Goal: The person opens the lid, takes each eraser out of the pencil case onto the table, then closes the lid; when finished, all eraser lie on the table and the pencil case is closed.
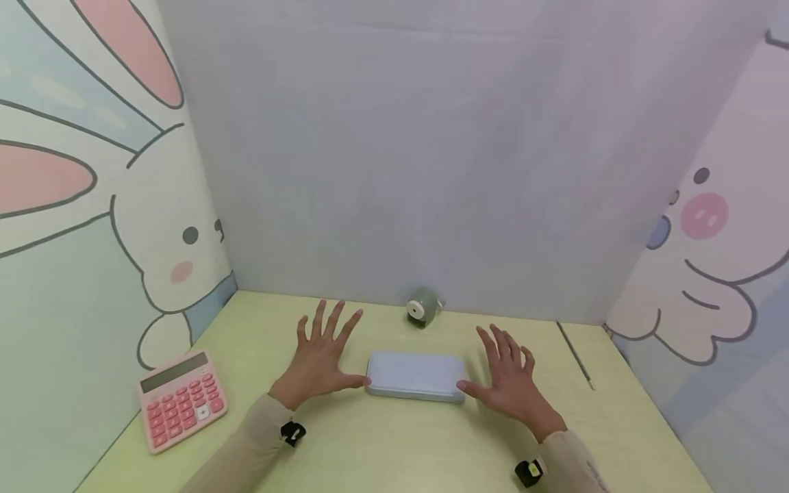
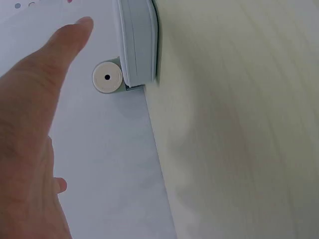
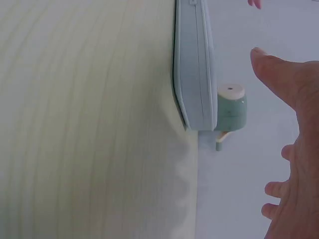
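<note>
- Fingers (image 1: pixel 318 323) of the left hand (image 1: pixel 319 370) are spread and released, pointing away from the body, with the thumb (image 1: pixel 353 381) stretched toward the case (image 1: pixel 416 375).
- Those of the right hand (image 1: pixel 510 389) are released too, closer together and slightly bent, its thumb stretched toward the same case.
- Between the two thumbs, the pale blue case lies flat on the table (image 1: pixel 376 448), its long side running from one thumb toward the other.
- Each thumb tip overlaps an end of the case in the head view, but both wrist views show a gap between thumb and case.
- Beyond the case, between the two sets of fingertips, stands the green sharpener (image 1: pixel 424 304), near the wall (image 1: pixel 394 150).
- Well left of the left fingers lies the pink calculator (image 1: pixel 183 400), keys up.
- Right of the right fingers, apart from them, lies the pencil (image 1: pixel 576 356), at a slant.
</note>
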The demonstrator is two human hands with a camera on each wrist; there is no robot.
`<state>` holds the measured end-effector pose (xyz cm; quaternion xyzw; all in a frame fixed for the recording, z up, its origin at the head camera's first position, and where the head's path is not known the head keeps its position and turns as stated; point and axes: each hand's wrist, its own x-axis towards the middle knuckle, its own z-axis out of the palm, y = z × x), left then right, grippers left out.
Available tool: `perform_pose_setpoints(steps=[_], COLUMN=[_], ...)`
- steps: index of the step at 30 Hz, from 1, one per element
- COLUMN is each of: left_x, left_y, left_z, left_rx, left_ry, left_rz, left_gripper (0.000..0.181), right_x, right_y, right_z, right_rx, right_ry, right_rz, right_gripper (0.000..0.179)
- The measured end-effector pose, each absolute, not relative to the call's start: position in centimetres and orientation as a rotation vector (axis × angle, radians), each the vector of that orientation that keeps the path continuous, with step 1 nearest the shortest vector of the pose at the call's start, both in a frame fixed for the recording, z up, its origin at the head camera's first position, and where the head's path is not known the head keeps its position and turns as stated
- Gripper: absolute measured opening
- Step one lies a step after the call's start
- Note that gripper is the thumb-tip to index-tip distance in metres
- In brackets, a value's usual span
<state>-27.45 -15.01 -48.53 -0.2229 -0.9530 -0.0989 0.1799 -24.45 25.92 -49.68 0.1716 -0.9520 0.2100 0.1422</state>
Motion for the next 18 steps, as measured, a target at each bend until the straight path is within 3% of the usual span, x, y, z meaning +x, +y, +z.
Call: perform_pose_setpoints(steps=[9,18], left_x=[-27.5,-27.3], left_y=[-11.2,-9.0], left_z=[-50.3,-51.3], left_rx=[-0.756,-0.826], left_ry=[-2.837,-2.857], left_rz=[-0.458,-0.663], left_gripper=[0.129,0.118], right_x=[-24.4,-23.9], right_y=[22.6,20.4], right_z=[-50.3,-52.0], right_rx=[0.711,0.613], right_ry=[-2.822,-2.848], right_rz=[0.804,1.049], right_gripper=[0.109,0.102])
